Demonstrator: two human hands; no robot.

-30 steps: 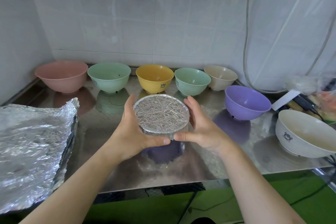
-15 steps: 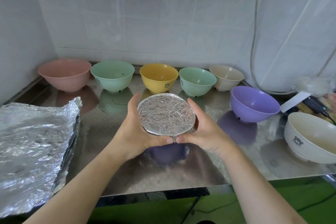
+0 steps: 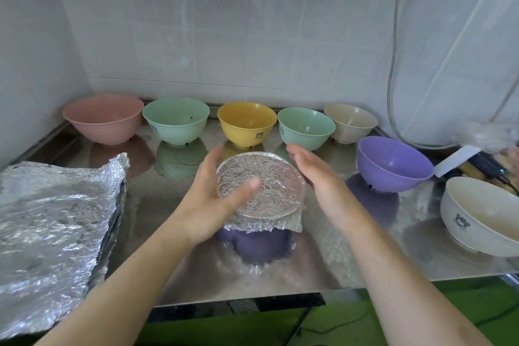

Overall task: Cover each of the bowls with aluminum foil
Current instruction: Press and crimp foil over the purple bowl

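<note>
From the head camera, the left hand (image 3: 209, 202) rests against the left side of the foil-covered bowl (image 3: 261, 185), its fingers straight and its thumb lying across the foil top, so this grip is spread and flat on the cover, not curled round it. The right hand (image 3: 323, 177) stands just to the right of that bowl with straight, relaxed fingers, also a spread grip; whether it touches the rim I cannot tell. The covered bowl sits between the two grips on the shiny metal table (image 3: 323, 258); its purple body shows under the crumpled foil skirt that hangs over the rim. Well to the left of the left grip lies a stack of foil sheets (image 3: 53, 233), reaching over the near edge of the table. Beyond both grips, along the tiled wall, stands a row of uncovered bowls: a pink bowl (image 3: 104, 118) farthest left, then a green bowl (image 3: 175, 119), a yellow bowl (image 3: 247, 122) straight behind the covered one, a second green bowl (image 3: 306, 128), and a beige bowl (image 3: 351, 122). To the right of the right grip stands a purple bowl (image 3: 393, 163), apart from it, and farther right and nearer the table's edge a large white bowl (image 3: 483, 213) with a small bear mark on its side. All of these stand upright with their mouths bare.
</note>
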